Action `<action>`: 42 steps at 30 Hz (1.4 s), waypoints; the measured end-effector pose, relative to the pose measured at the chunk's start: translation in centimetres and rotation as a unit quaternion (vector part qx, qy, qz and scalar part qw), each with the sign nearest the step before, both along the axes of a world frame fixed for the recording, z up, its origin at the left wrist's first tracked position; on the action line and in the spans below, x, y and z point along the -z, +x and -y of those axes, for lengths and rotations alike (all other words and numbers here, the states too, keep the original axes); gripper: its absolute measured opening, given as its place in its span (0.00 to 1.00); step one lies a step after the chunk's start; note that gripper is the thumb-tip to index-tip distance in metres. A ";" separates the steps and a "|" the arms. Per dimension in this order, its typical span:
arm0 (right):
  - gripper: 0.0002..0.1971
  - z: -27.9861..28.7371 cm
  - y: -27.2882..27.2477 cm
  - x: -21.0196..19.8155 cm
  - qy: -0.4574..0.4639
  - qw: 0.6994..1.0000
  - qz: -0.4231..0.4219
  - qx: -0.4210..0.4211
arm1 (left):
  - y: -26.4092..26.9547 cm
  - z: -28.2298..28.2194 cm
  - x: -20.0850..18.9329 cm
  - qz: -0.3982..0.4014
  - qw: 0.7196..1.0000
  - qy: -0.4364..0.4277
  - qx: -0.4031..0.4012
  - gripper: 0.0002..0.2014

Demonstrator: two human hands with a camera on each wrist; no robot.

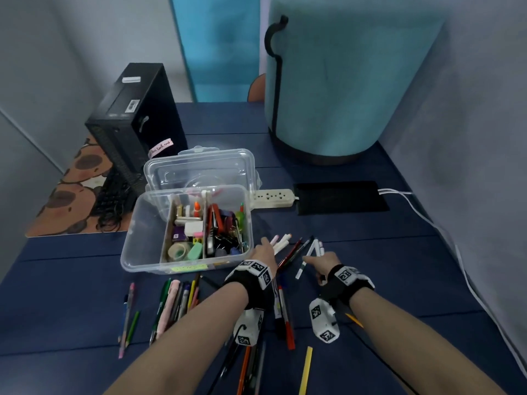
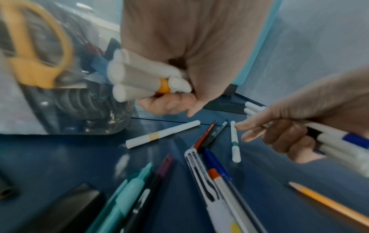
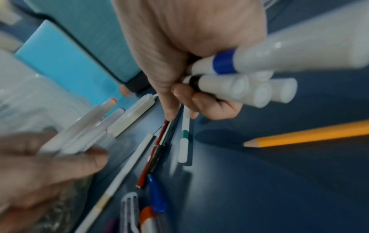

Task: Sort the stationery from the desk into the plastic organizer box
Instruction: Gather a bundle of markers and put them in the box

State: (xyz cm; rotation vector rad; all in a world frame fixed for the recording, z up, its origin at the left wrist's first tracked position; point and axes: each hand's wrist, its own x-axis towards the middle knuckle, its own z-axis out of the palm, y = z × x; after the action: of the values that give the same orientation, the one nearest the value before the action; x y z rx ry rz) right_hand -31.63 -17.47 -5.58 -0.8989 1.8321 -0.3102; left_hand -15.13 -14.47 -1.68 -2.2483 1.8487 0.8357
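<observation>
Two hands full of white markers, just right of the organizer box.

Loose pens (image 1: pixel 174 302) lie on the desk (image 1: pixel 399 266) in front of the clear plastic organizer box (image 1: pixel 188 223), whose left compartment stands bare. Beside its right wall the left hand (image 1: pixel 263 252) grips a bundle of white markers (image 2: pixel 135 78). Between the hands lies a green-banded marker (image 2: pixel 235 141); the right hand's (image 1: pixel 320 263) forefinger touches it while that hand clutches more white markers (image 3: pixel 249 78).

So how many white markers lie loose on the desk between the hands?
2: yellow-banded marker by the left hand, green-banded marker by the right hand. Others may be hidden.
</observation>
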 end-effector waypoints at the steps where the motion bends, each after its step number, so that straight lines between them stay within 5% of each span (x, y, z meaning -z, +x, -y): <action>1: 0.19 0.3 0.3 0.2 0.000 0.999 -0.029 -0.024 | -0.2 0.4 0.4 0.014 1.000 0.003 0.002 0.18; 6: 0.18 0.9 1.3 1.4 -0.012 0.988 -0.125 -0.092 | -1.1 1.2 2.0 0.035 0.999 0.024 -0.003 0.18; 11: 0.11 1.2 0.9 0.9 0.009 0.994 -0.090 -0.059 | -1.0 1.5 2.3 0.049 0.999 0.016 0.005 0.14; 18: 0.06 -0.6 -0.1 -1.7 0.020 0.982 0.145 0.123 | -1.3 0.7 -0.4 -0.025 0.999 -0.038 -0.005 0.18; 22: 0.08 -2.4 -0.4 -4.6 0.031 0.951 0.279 0.127 | -0.3 -0.6 -2.1 -0.182 0.977 -0.062 -0.086 0.16; 25: 0.08 -4.0 0.2 -6.4 0.028 0.923 0.360 0.129 | 0.8 -2.3 -2.8 -0.351 0.922 -0.066 -0.149 0.11; 29: 0.07 -5.6 1.4 -8.4 0.020 0.876 0.463 0.137 | 2.4 -4.7 -4.7 -0.561 0.788 0.021 -0.253 0.13; 35: 0.06 -7.3 4.1 -10.1 0.007 0.871 0.479 0.106 | 5.3 -8.4 -7.8 -0.737 0.597 0.103 -0.300 0.09; 39: 0.02 -8.4 6.0 -10.9 -0.006 0.893 0.446 0.061 | 7.5 -10.4 -7.9 -0.781 0.542 0.097 -0.293 0.14; 42: 0.03 -9.5 7.8 -12.0 -0.014 0.897 0.442 0.016 | 9.0 -11.1 -7.5 -0.764 0.556 0.080 -0.317 0.10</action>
State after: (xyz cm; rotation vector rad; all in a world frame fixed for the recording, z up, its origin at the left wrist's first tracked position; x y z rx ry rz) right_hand -23.85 -7.99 6.43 -0.5881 0.9931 -0.6452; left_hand -6.10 -3.35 5.82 -1.8070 0.5789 3.6364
